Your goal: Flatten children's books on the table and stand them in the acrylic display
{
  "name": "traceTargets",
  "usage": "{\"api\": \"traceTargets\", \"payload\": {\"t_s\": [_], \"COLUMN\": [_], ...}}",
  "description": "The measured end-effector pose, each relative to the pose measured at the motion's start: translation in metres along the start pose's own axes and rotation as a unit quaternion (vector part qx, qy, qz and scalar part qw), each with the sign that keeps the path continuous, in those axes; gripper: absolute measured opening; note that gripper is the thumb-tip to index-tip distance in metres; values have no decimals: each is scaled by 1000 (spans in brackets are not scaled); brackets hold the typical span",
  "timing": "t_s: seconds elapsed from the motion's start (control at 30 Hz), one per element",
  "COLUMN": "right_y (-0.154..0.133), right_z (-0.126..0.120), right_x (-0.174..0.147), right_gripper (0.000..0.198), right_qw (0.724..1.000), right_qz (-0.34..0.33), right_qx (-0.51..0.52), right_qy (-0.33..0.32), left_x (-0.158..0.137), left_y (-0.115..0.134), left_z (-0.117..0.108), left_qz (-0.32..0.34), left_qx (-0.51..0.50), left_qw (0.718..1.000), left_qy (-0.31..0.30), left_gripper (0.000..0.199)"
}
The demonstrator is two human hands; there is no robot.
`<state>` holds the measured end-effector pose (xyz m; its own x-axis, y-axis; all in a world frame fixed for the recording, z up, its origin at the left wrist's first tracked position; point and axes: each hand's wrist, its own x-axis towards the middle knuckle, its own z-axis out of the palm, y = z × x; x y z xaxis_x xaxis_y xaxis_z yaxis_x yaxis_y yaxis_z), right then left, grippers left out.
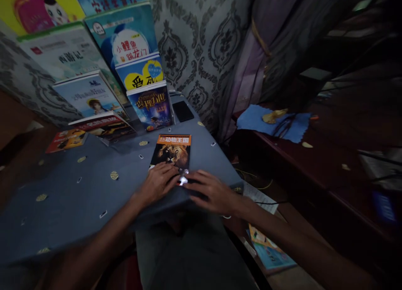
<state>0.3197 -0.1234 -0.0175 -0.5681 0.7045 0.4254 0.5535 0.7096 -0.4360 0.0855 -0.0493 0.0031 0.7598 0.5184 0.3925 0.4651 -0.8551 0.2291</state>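
Observation:
A book with a lion's face and an orange title band on its cover [172,149] lies flat near the table's front edge. My left hand [161,180] rests over its lower left part, fingers stretched out across the cover. Beside the lower right corner is my right hand [209,191], its fingers apart and pointing at the book; whether they touch it I cannot tell. A bright glare shows on the cover between both hands. The book's bottom edge is partly hidden by my fingers.
Several books stand in overlapping rows at the back left, the nearest a dark blue one [151,107]. A black phone [183,111] lies beside it. At right, a dark red bench [282,160] carries a blue cloth [251,121]. Books [273,256] lie on the floor.

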Motion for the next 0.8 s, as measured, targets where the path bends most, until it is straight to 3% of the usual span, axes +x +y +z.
{"api": "traceTargets", "payload": {"t_s": [0.2,0.4,0.53,0.63,0.8], "right_y": [-61,-83,-85,-82,-61], "right_z": [43,83,80,68,40], "right_x": [48,92,87,70,27], "right_gripper": [40,50,40,32,24], "right_qw": [998,996,995,994,984], "right_qz": [-28,-6,-10,-51,-95], "right_qx": [-23,-50,-52,-42,136], "right_qy": [-55,-80,-81,-85,-62], "left_x": [23,53,59,55,42], "left_y": [-10,1,13,16,15], "left_z": [-19,-16,-15,-17,-14], "left_qz": [-83,-31,1,18,31], "left_qx": [77,157,152,135,135], "left_qw": [993,977,971,972,974], "left_qy": [-42,-144,-184,-193,-177], "left_gripper": [24,29,28,33,33]}}
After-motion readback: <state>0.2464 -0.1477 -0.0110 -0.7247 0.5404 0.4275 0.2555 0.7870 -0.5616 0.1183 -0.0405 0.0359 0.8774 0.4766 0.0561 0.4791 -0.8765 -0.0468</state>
